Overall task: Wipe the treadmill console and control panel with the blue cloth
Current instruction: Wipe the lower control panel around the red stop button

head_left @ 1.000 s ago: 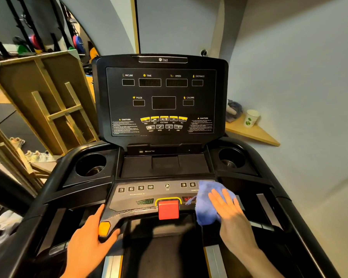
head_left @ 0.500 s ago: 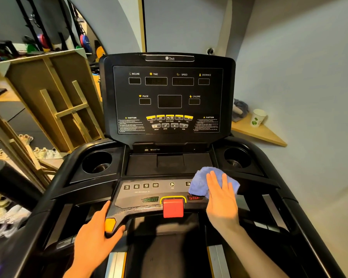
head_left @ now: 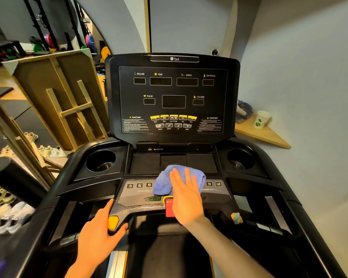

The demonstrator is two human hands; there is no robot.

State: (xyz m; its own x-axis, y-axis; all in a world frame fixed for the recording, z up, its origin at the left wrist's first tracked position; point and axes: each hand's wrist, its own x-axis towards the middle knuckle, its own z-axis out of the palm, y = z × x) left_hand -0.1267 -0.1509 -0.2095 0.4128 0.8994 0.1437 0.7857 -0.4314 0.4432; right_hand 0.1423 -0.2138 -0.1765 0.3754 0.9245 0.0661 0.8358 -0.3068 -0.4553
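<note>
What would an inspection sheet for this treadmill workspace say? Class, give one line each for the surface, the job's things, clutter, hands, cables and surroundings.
Surface: control panel grey, number keys visible either side of the cloth; upright console displays dark.
Job's things: blue cloth bunched on the panel's centre.
Clutter: nothing seen in the cup holders.
Hands: right hand flat, pressing the cloth, partly covering the red stop button; left hand grips the panel's left corner.
Cables: nothing seen.
Surroundings: paper cup on a wooden shelf; wooden frames, shoes left.
</note>
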